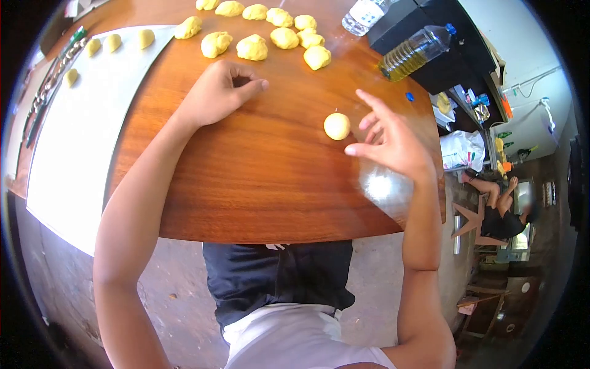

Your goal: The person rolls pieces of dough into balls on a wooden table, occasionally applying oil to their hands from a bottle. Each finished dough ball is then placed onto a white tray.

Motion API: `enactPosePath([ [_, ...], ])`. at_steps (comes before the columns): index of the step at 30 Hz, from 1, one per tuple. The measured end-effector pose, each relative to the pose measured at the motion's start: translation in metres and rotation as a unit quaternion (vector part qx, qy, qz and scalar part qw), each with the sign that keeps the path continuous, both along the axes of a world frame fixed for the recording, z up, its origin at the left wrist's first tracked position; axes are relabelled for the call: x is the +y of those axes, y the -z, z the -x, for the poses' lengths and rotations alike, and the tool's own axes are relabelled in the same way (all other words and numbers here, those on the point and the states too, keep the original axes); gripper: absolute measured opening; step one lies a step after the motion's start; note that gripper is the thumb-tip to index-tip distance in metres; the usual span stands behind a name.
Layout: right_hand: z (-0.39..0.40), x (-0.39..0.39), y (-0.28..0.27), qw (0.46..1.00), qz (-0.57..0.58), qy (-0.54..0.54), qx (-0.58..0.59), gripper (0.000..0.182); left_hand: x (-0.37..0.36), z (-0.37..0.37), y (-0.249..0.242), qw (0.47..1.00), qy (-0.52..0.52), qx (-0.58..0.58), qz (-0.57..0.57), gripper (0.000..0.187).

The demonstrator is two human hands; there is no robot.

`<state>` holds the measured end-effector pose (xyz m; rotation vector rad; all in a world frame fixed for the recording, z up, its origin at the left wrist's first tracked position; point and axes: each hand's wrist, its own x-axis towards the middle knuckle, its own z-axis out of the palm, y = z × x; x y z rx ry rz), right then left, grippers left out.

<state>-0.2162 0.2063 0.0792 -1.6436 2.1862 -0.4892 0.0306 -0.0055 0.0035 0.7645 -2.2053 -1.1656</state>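
A smooth, round, pale yellow dough ball (337,126) sits on the brown wooden table (264,184). Just to its right is my right hand (393,138), fingers spread and thumb apart, holding nothing. My left hand (224,92) rests on the tabletop left of the ball, its fingers curled and its thumb tip close to the index finger. Nothing shows in the gap there, though the other fingertips are hidden. Beyond my left hand lie several rough yellow dough lumps (252,47) in loose rows.
A white sheet (80,135) on the left carries several smooth dough balls (112,43). At the back right are a clear bottle (364,15), a bottle of yellowish oil (415,52) and a blue cap (410,96). A person (504,215) sits far right.
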Motion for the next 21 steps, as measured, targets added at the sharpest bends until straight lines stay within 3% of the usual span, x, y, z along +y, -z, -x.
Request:
enactPosePath([
  [2,0.011,-0.004,-0.005,0.999,0.002,0.014,-0.029,0.092,-0.003,0.01,0.011,0.996,0.039,-0.006,0.079,0.029],
  [3,0.017,-0.01,0.006,0.997,0.05,-0.052,-0.017,0.092,0.004,0.015,0.008,0.996,0.046,-0.007,0.082,0.029],
  [5,0.01,-0.017,0.03,0.981,0.12,-0.152,-0.008,0.081,0.025,0.026,0.0,0.953,0.025,-0.109,0.281,0.026],
  [6,0.006,-0.02,0.039,0.977,0.1,-0.182,0.051,0.063,0.028,0.034,-0.003,0.951,0.023,-0.108,0.288,0.026],
  [9,0.003,-0.029,0.024,0.973,0.089,-0.188,0.095,0.049,0.03,0.05,0.007,0.951,0.045,-0.105,0.289,0.025],
  [11,0.006,-0.024,-0.002,0.979,0.144,-0.104,-0.097,0.045,0.025,0.044,0.008,0.959,0.056,-0.08,0.268,0.024],
  [14,0.017,-0.018,-0.037,0.986,0.132,-0.088,-0.047,0.051,0.016,0.04,0.009,0.973,0.089,-0.019,0.213,0.016],
  [16,0.029,-0.019,-0.027,0.985,0.122,-0.091,-0.086,0.055,0.01,0.039,0.006,0.981,0.125,0.002,0.145,0.012],
  [18,0.031,-0.02,-0.009,0.97,0.15,-0.145,-0.123,0.057,0.008,0.039,0.005,0.981,0.124,0.006,0.147,0.011],
  [21,0.026,-0.02,0.005,0.975,0.109,-0.172,-0.087,0.059,0.008,0.037,0.006,0.981,0.13,0.008,0.142,0.009],
])
